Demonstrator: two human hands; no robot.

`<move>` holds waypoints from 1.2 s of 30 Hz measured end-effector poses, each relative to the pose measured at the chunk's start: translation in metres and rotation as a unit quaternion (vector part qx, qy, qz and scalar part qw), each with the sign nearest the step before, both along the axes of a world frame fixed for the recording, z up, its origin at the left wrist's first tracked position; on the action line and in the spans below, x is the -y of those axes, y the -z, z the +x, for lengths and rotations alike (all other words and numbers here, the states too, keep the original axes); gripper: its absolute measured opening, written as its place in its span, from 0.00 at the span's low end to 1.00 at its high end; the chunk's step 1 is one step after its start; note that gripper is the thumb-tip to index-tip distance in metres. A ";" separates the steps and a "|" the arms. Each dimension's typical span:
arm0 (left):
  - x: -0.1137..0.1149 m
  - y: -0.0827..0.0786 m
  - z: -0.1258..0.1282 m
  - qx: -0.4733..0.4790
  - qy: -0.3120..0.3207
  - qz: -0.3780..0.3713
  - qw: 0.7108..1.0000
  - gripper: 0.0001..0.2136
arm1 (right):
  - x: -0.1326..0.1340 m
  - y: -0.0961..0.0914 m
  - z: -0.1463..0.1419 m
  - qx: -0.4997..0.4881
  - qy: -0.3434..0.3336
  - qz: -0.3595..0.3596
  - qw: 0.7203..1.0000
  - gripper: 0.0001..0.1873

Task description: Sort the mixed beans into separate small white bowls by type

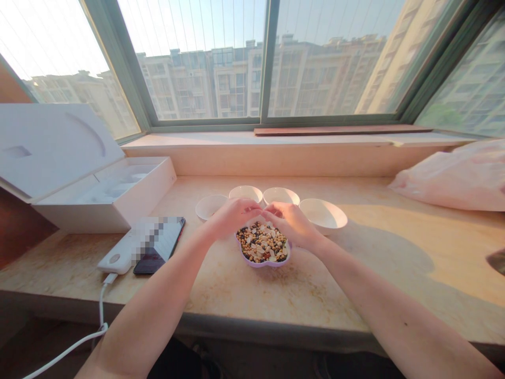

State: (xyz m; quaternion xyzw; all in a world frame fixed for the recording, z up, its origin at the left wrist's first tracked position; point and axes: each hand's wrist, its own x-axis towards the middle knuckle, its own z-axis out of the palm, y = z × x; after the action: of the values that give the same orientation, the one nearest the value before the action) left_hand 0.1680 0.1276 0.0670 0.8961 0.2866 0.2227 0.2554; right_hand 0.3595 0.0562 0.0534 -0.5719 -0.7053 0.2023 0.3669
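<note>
A purple bowl [252, 261] full of mixed beans and seeds sits on the marble sill in front of me. My left hand [231, 216] and my right hand [290, 221] hover over its far edge, fingertips meeting above the beans. Both hands have their fingers curled and pinched together; what they pinch is too small to make out. Behind them, several empty white bowls stand in an arc, running from the left bowl [209, 206] to the largest one at the right [325, 215].
An open white box [102, 195] with its lid up stands at the left. Near it lie a dark phone [160, 252] and a white power bank [116, 258] with a cable. A pink plastic bag [457, 176] rests at the far right. Windows rise behind.
</note>
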 end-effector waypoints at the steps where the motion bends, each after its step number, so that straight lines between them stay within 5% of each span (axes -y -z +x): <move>1: 0.000 0.000 0.000 0.005 -0.002 -0.006 1.000 0.12 | 0.001 0.000 0.000 -0.001 -0.002 -0.001 1.000 0.23; 5: 0.000 -0.006 -0.002 0.021 -0.041 -0.019 0.999 0.11 | 0.001 -0.001 -0.001 -0.013 0.003 0.005 1.000 0.16; 13: -0.027 -0.014 -0.027 0.027 -0.254 -0.027 0.967 0.15 | -0.004 0.002 0.001 0.017 0.067 0.031 0.997 0.12; 24: -0.029 -0.009 -0.037 -0.148 -0.320 0.013 0.936 0.16 | 0.003 -0.004 -0.003 0.083 0.050 -0.018 0.995 0.12; 30: -0.029 -0.008 -0.039 -0.296 -0.340 0.031 0.892 0.15 | 0.005 -0.002 -0.006 0.147 -0.058 -0.015 0.987 0.18; 36: -0.033 -0.003 -0.040 -0.307 -0.344 0.038 0.886 0.16 | 0.007 0.004 -0.015 0.199 -0.144 0.011 0.969 0.18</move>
State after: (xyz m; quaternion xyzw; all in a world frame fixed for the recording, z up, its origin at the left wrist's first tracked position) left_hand 0.1284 0.1602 0.0695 0.7740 0.6322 0.0210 0.0272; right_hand 0.3441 0.0488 0.0490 -0.4890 -0.8413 0.1268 0.1924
